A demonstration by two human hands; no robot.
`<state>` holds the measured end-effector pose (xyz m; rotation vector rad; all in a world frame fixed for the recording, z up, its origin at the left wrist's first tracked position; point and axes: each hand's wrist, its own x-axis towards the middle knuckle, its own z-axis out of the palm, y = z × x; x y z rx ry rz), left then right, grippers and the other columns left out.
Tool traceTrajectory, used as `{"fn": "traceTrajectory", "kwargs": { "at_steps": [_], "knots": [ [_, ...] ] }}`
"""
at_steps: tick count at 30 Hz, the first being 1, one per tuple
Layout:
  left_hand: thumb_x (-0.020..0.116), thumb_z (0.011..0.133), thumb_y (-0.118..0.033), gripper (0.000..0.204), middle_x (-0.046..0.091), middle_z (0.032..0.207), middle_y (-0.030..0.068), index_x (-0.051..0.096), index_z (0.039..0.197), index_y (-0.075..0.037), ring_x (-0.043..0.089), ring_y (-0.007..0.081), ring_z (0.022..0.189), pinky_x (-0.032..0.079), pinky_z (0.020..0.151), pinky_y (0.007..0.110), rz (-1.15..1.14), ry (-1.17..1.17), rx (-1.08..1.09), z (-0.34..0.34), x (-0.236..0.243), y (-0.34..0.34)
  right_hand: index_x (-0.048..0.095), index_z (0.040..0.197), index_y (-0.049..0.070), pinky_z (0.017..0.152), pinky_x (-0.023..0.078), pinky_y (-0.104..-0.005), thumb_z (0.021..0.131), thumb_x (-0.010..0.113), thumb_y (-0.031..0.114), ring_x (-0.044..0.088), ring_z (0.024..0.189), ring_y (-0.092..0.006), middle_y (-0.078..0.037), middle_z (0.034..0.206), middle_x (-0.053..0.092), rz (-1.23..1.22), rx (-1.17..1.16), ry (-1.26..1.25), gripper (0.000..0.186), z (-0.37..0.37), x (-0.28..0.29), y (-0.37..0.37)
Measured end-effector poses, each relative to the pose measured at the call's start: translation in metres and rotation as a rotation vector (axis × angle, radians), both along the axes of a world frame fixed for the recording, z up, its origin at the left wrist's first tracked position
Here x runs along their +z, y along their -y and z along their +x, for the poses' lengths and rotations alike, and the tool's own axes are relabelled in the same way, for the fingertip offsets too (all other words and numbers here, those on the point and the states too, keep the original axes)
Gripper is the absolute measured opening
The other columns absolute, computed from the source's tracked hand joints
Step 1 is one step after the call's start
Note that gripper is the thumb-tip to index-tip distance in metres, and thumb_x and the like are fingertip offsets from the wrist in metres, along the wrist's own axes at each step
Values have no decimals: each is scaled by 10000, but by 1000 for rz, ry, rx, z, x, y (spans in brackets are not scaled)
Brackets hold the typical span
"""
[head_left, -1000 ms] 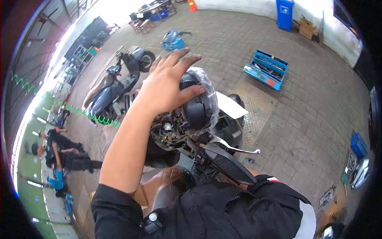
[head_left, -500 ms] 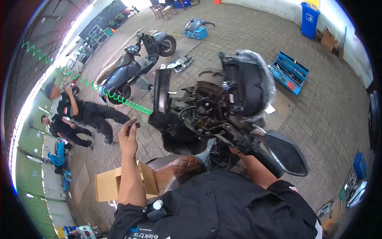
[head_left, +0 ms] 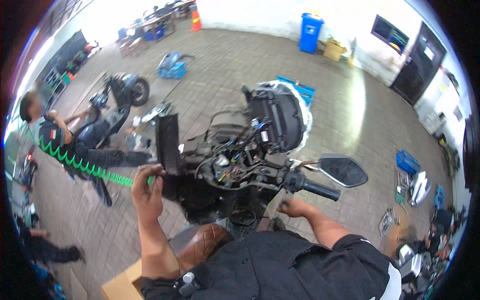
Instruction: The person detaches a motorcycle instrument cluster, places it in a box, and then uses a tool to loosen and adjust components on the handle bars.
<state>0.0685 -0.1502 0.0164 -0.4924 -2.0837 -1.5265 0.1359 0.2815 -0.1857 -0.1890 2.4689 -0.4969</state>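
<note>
In front of me stands a scooter with its front covers off, its bundle of wires bare. My left hand is raised left of the dark front panel, fingers curled and pinched together; what they hold, if anything, I cannot make out. Beneath the right handlebar grip, my right hand is closed close to the scooter's body, its fingertips partly hidden. A black mirror sticks out above that grip. The black front unit has clear plastic wrap around its edge.
A green coiled hose stretches leftward behind my left hand. A person stands by another stripped scooter. Below me are a brown quilted seat and a cardboard box. Blue toolboxes and loose parts lie on the paving.
My view has swung to the right. My right hand has come out from behind the handlebar. My left hand stays raised, its fingers more curled. The person at left has moved toward the other scooter.
</note>
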Motion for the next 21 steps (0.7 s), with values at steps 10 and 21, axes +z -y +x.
{"fn": "traceTrajectory", "kwargs": {
  "at_steps": [10,21],
  "knots": [
    [674,832,-225,500,628,1120,175,539,1263,-11,590,298,1104,467,916,360,-269,54,-137,-91,76,-171,517,1280,18,885,477,-340,975,554,266,585,986,-196,-117,1085,618,-801,-806,-266,395,-39,134,-138],
    [608,924,-364,514,631,1182,191,553,1284,-1,586,239,1111,407,984,321,-312,419,-130,-155,70,-219,567,1201,-62,943,441,-440,790,676,596,589,1086,-359,-275,1166,614,-775,-43,-21,784,-122,206,-33]
  ]
}}
